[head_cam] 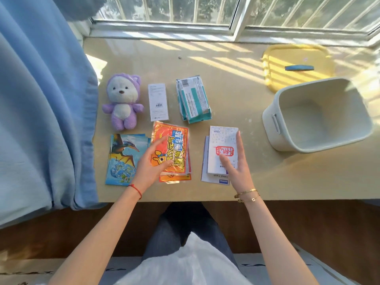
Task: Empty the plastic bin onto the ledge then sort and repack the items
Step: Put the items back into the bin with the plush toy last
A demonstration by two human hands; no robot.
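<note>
The white plastic bin (316,118) stands empty at the right of the ledge, tilted toward me. Its yellow lid (296,64) with a blue handle lies behind it. Laid out in rows are a purple plush bear (123,101), a white box (158,102), teal-and-white packets (193,98), dinosaur cards (125,159), orange heat-patch packets (173,149) and white packets with a red stamp (221,149). My left hand (152,163) hovers open over the left edge of the orange packets. My right hand (236,161) rests open along the right edge of the white packets.
A blue curtain (45,112) hangs over the ledge's left end. The window frame (164,29) runs along the back. A small screw (179,57) lies near the back middle. The ledge's front edge (185,199) is just above my knees.
</note>
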